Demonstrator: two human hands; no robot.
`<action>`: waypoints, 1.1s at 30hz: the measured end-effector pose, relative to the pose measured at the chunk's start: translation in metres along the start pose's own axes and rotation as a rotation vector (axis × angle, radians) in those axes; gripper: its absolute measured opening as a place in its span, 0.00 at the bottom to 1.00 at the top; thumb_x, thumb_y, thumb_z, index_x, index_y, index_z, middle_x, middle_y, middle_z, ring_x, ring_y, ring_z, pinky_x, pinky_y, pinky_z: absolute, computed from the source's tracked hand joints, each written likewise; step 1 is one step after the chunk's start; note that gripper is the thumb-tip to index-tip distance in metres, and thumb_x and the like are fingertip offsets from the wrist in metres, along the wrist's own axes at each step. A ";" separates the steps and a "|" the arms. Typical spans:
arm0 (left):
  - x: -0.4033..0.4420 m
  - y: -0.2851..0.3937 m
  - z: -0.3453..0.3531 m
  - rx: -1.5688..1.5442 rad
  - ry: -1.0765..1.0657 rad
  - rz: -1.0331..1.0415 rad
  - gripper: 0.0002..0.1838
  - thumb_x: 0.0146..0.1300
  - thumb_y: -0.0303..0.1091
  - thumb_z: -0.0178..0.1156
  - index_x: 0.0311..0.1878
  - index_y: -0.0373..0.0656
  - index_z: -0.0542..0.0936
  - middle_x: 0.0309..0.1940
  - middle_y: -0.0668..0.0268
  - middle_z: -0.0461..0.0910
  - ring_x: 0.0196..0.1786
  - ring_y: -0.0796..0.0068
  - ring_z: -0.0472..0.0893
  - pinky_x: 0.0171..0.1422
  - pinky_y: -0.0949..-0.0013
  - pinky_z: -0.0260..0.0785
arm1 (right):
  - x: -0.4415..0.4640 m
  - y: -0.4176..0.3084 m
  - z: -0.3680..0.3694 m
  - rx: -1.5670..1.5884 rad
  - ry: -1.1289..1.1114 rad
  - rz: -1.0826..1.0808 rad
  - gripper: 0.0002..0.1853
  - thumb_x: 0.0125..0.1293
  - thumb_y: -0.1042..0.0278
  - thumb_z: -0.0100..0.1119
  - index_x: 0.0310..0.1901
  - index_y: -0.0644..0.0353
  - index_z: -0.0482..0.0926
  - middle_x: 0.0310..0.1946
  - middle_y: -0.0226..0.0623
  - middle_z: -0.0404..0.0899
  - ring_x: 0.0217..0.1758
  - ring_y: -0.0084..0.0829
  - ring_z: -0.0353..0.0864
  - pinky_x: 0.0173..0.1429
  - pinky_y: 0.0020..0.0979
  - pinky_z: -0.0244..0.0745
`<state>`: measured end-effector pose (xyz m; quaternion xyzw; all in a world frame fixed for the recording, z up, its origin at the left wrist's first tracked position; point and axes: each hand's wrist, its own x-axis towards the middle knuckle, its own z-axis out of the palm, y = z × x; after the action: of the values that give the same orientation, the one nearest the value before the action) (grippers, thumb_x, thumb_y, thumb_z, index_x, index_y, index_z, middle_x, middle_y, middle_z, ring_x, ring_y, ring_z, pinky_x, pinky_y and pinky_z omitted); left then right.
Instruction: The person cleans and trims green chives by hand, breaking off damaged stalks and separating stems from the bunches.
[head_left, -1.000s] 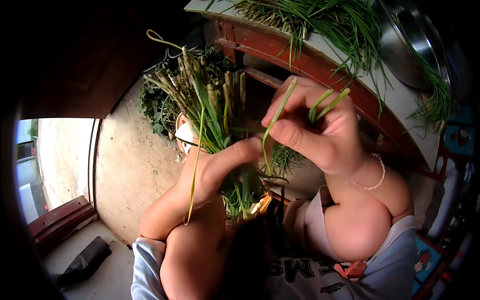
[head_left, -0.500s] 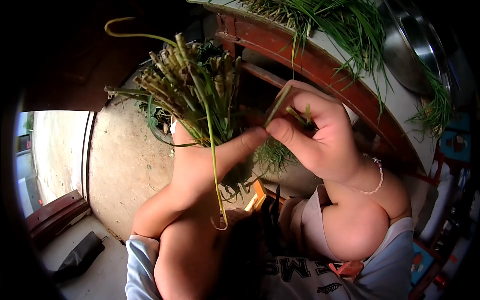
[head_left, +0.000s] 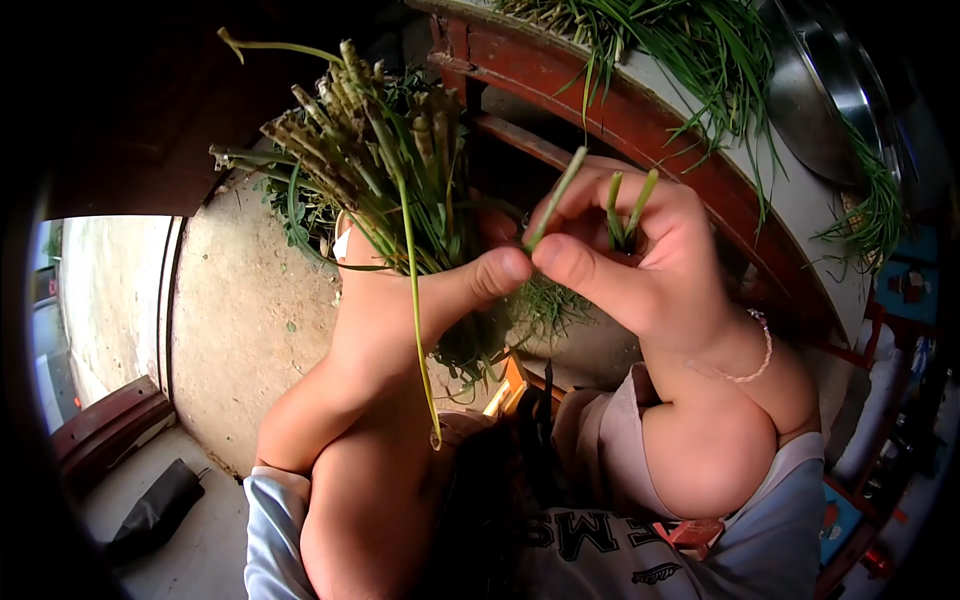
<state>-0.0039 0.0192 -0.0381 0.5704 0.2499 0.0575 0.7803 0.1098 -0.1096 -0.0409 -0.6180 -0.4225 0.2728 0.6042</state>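
Note:
My left hand (head_left: 415, 310) is closed around a thick bunch of chives (head_left: 365, 175), its brownish stem ends pointing up and away. One thin yellowish strand (head_left: 412, 290) hangs from the bunch over my wrist. Just to the right, my right hand (head_left: 655, 265) pinches a single chive stalk (head_left: 560, 195) between thumb and forefinger. Two more short green stalk ends (head_left: 625, 205) stick out of its curled fingers. Both thumbs are close together, and the lower leaves of the bunch are partly hidden behind my hands.
A red-edged table (head_left: 620, 115) curves along the upper right, bearing a heap of chives (head_left: 690, 60) and a metal basin (head_left: 815, 100). Loose greens (head_left: 550, 305) lie below my hands. A dark object (head_left: 160, 510) rests at lower left, near a doorway.
The bunch has tilted slightly and my left thumb has dropped back a little from the right one. The stalks in my right hand now stand up more visibly.

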 end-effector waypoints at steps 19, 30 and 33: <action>-0.001 0.001 -0.001 0.109 0.016 0.072 0.14 0.39 0.21 0.64 0.33 0.35 0.75 0.26 0.65 0.77 0.30 0.78 0.76 0.36 0.75 0.69 | 0.003 0.003 -0.009 -0.155 0.240 0.000 0.02 0.48 0.77 0.57 0.22 0.62 0.74 0.15 0.21 0.69 0.17 0.11 0.61 0.21 0.16 0.53; -0.006 0.005 -0.001 0.102 0.058 -0.009 0.14 0.44 0.30 0.58 0.36 0.36 0.71 0.22 0.65 0.72 0.28 0.78 0.72 0.34 0.76 0.63 | 0.002 0.013 -0.034 -0.299 0.113 0.202 0.07 0.43 0.75 0.62 0.19 0.59 0.71 0.16 0.19 0.68 0.23 0.11 0.62 0.27 0.15 0.56; -0.007 0.004 0.000 0.049 0.049 -0.028 0.15 0.45 0.30 0.58 0.37 0.35 0.70 0.22 0.64 0.72 0.27 0.78 0.72 0.34 0.76 0.63 | -0.003 0.008 -0.020 -0.058 0.070 0.204 0.06 0.45 0.74 0.63 0.26 0.60 0.76 0.22 0.20 0.72 0.27 0.12 0.64 0.30 0.15 0.59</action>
<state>-0.0089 0.0181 -0.0327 0.5842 0.2784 0.0545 0.7604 0.1265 -0.1216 -0.0470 -0.6843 -0.3438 0.2988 0.5694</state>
